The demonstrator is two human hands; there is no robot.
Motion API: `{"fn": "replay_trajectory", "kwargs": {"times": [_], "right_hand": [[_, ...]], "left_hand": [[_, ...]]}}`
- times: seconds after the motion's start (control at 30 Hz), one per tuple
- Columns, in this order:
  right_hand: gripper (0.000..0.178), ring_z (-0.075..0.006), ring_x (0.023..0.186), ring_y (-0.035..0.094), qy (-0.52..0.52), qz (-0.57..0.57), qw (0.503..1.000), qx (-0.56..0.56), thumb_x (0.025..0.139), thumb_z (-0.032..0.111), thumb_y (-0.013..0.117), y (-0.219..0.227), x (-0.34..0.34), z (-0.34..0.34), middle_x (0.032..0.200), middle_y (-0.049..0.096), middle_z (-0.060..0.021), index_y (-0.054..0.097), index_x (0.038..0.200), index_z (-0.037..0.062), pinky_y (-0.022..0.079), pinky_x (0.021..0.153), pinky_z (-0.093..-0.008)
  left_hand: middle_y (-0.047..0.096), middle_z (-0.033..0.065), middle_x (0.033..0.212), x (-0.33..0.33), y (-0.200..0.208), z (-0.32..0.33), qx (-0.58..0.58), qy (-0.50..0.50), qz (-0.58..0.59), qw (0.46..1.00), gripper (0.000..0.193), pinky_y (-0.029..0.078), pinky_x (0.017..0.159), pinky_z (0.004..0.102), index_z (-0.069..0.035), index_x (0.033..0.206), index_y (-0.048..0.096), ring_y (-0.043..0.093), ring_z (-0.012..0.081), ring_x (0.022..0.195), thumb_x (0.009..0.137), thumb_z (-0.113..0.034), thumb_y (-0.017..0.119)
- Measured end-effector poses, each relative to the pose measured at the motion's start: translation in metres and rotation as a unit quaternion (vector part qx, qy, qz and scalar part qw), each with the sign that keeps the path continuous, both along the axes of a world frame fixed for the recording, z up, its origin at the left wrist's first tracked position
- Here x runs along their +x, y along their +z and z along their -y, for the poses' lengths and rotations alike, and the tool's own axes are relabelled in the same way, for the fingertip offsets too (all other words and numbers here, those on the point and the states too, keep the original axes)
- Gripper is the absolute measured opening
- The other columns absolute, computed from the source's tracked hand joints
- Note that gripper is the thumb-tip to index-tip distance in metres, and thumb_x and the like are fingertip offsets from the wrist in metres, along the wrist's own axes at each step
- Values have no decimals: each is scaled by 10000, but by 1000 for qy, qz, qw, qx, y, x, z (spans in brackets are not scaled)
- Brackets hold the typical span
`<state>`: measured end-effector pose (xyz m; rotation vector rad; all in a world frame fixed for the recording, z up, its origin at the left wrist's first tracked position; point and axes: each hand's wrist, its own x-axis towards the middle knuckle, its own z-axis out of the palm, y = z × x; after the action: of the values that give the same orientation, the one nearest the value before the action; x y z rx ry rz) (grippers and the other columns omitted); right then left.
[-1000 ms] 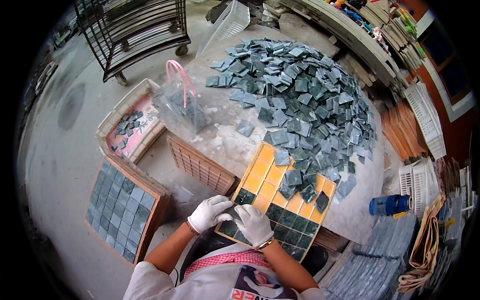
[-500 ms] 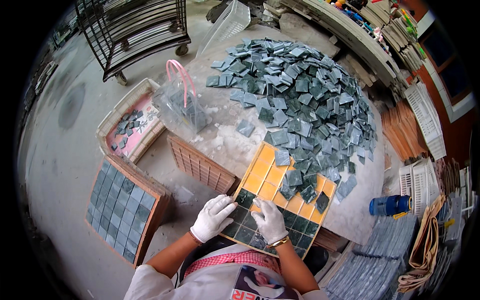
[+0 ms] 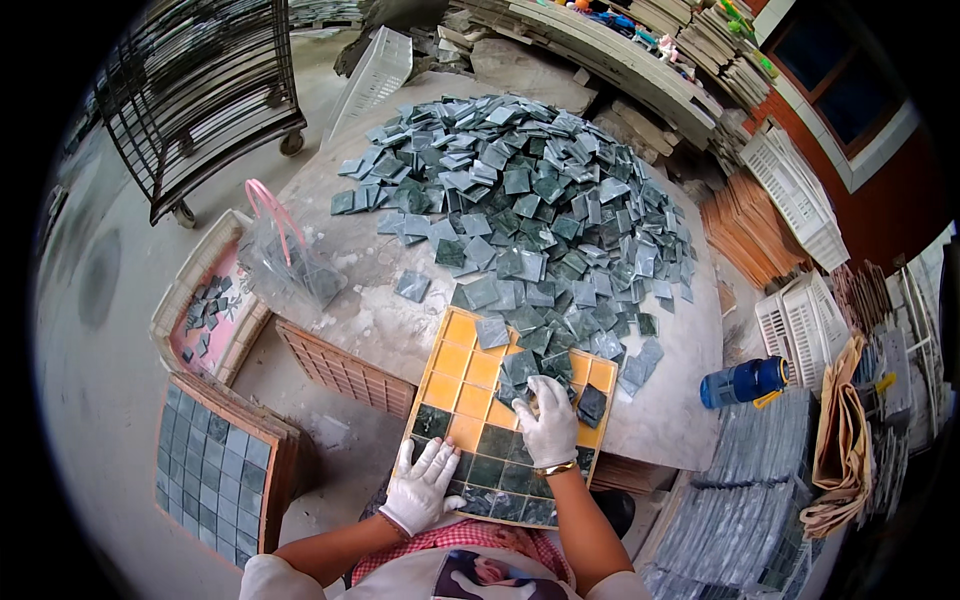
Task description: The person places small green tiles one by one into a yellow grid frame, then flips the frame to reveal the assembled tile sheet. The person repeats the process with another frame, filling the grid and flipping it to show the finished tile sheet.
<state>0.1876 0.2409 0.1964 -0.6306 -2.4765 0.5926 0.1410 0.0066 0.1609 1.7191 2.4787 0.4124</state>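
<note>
A yellow gridded tray (image 3: pixel 454 360) lies in front of me. Dark green square tiles (image 3: pixel 487 471) fill its near rows, and its far cells are partly bare. My left hand (image 3: pixel 425 487), in a white glove with bare fingertips, rests with fingers spread on the tray's near left part. My right hand (image 3: pixel 549 430), gloved the same way, is over the middle of the tray. Its thumb and fingers close on a dark tile (image 3: pixel 530 399) beside other loose tiles. One loose dark tile (image 3: pixel 591 405) lies right of that hand.
A large heap of loose tiles (image 3: pixel 540 210) covers the table (image 3: pixel 360 290) beyond the tray. To the left are a filled tile board (image 3: pixel 212 470), a brown gridded tray (image 3: pixel 345 370) and a crate (image 3: pixel 185 340). A blue bottle (image 3: pixel 742 383) stands right, by stacked tile sheets (image 3: pixel 755 440).
My right hand has moved from the filled rows forward to the loose tiles on the tray. The left hand's fingers have spread lower on the tray's left. The whole view has shifted.
</note>
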Motion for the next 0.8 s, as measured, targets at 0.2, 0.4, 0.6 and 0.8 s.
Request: {"fn": "replay_trajectory", "kwargs": {"times": [0.2, 0.4, 0.6, 0.8], "right_hand": [[620, -326, 979, 583, -78, 218, 972, -48, 710, 337, 738, 19, -41, -7, 1151, 553, -176, 509, 1205, 40, 493, 824, -392], [279, -172, 686, 645, -80, -25, 903, -422, 874, 150, 569, -1, -21, -36, 882, 651, -119, 618, 1047, -64, 538, 628, -293], [221, -102, 649, 601, -40, -52, 825, -561, 888, 121, 574, 2, -2, -21, 869, 636, -45, 635, 1026, -41, 504, 566, -224], [155, -50, 584, 522, 6, 20, 836, -549, 863, 115, 616, 9, 15, 0, 739, 594, 0, 642, 915, -29, 411, 488, -194]], "left_hand": [[393, 155, 1411, -2, -9, -6, 18, -13, 36, 999, 731, 155, 1069, 599, -18, 1315, 456, 319, 318, 1339, 822, -555, 493], [495, 205, 1285, -20, 18, -24, 192, 64, 184, 962, 515, 382, 997, 443, -10, 1205, 516, 461, 358, 1213, 787, -256, 690], [467, 235, 1291, -50, 25, -105, 225, 120, 272, 928, 771, 472, 879, 403, -4, 1366, 320, 557, 359, 1070, 778, -318, 706], [514, 214, 1220, -40, 27, -104, 44, 92, 206, 973, 855, 531, 702, 394, -13, 1353, 307, 619, 345, 927, 731, -457, 690]]}}
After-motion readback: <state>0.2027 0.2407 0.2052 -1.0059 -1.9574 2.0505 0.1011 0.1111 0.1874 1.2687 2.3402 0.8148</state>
